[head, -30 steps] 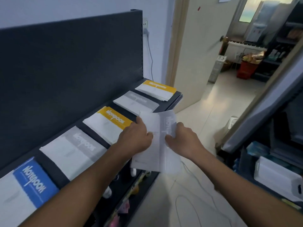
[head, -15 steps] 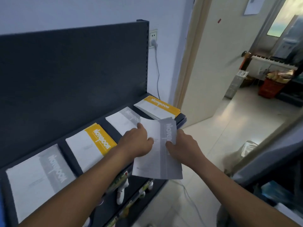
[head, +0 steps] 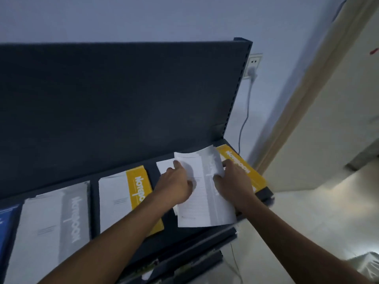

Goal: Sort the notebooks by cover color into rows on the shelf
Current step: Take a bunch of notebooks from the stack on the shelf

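The white-and-grey notebook [head: 205, 206] has a white cover with faint grey print lines and a pale grey band down its right side. Just right of it, the yellow notebook [head: 255, 177] shows a bright yellow band with white lettering. Left of it, the yellow-banded notebook [head: 123, 193] is white with a yellow strip lettered in white. Farther left, the grey-banded notebook [head: 53, 226] is white with a grey strip and white letters, and beyond that the blue notebook [head: 6, 224] shows blue. Behind it the shelf [head: 123, 99] is dark navy-grey, and above that the wall [head: 143, 17] is pale blue-grey.
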Demonstrator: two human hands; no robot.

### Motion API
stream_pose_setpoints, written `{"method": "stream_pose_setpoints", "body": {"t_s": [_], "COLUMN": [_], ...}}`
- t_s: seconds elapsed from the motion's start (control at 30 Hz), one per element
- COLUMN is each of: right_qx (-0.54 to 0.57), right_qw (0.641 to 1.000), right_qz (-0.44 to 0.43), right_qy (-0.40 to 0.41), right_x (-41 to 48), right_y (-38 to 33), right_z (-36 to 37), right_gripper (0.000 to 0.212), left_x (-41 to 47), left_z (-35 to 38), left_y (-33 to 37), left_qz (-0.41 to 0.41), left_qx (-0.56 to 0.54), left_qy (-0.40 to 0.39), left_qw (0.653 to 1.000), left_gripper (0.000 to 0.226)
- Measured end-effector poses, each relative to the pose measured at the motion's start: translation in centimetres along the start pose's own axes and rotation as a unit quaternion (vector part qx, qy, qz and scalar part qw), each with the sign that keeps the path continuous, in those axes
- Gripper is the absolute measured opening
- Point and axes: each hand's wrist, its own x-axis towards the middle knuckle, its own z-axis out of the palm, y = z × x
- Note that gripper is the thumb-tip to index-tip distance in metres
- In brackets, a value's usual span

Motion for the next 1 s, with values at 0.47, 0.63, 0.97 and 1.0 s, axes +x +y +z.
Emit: {"method": "stream_pose_setpoints", "body": {"t_s": [0.47, 0.63, 0.97, 1.0], "right_qx": [-0.068, -0.123, -0.163, -0.168], "right_qw": [0.971, 0.953, 0.946, 0.943], "right_qz": [-0.129, -0.154, -0.217, -0.236], "right_qy": [-0.187, -0.230, -0.175, -0.162], "right_x": [8.9, 9.6, 9.2, 9.0], "right_y": [0.0, 0.1, 0.3, 0.1], "right_z": [3.4, 4.1, 4.4, 4.3], "right_gripper": [0.011, 0.021, 0.023, 0.027], "left_x": [3.1, 2.7, 1.1, 0.9], "left_z": [1.7, 2.4, 2.8, 2.6], "left_y": [-0.3, 0.5, -0.2, -0.3], "left_qz": [-0.192, -0.239, -0.232, -0.222], "left_qx": [-0.014, 0.012, 0.058, 0.061], "left_qy": [0.052, 0.060, 0.128, 0.139], "left_qw": [0.980, 0.969, 0.963, 0.963], "left_gripper": [0.065, 0.057, 0.040, 0.039]}}
